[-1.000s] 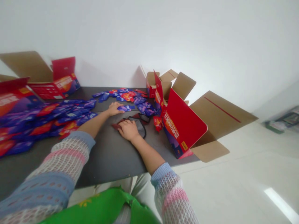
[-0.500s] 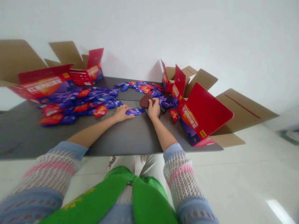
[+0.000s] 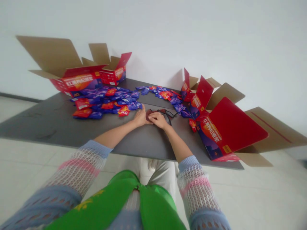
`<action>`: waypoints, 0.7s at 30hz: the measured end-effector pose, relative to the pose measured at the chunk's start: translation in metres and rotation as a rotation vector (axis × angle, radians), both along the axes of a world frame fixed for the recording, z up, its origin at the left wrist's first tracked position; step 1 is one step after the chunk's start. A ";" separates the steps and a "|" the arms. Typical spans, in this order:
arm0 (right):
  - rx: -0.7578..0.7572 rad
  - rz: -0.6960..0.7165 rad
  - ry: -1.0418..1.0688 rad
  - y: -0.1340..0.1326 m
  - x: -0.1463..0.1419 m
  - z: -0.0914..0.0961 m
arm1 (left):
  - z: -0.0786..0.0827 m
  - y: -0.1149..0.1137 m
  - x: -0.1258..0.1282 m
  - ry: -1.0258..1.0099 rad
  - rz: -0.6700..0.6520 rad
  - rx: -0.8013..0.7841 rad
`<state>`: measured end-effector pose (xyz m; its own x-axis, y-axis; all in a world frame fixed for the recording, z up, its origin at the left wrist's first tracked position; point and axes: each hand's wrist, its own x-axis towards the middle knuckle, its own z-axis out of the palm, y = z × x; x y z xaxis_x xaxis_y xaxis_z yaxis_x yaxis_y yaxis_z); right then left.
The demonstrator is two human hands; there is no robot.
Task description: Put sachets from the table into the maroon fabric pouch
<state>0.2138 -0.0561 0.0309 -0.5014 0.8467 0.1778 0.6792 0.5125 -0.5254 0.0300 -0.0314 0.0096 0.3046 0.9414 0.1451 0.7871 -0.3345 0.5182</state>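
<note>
My left hand (image 3: 139,117) and my right hand (image 3: 157,119) meet at the middle of the dark table (image 3: 48,123). Both rest on a small dark red pouch (image 3: 150,112) with a black cord (image 3: 169,114) that loops out to the right. The fingers of both hands are curled round the pouch's near edge. What lies under the palms is hidden. A heap of purple and red sachets (image 3: 105,101) lies just left of my hands, and a smaller spread of sachets (image 3: 163,93) lies behind them.
Open red-and-purple cartons with raised cardboard flaps stand at the back left (image 3: 79,80) and on the right (image 3: 216,131); the right one overhangs the table's front edge. A white wall rises behind. Pale tiled floor surrounds the table.
My left hand has drawn in from the purple sachet to meet my right hand at the pouch. The pouch, lifted half a second ago, is back down on the table. My view has swung left.
</note>
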 end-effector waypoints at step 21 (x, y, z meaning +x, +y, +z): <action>0.021 -0.017 -0.080 0.036 -0.016 -0.011 | -0.014 0.058 -0.034 -0.182 -0.303 -0.157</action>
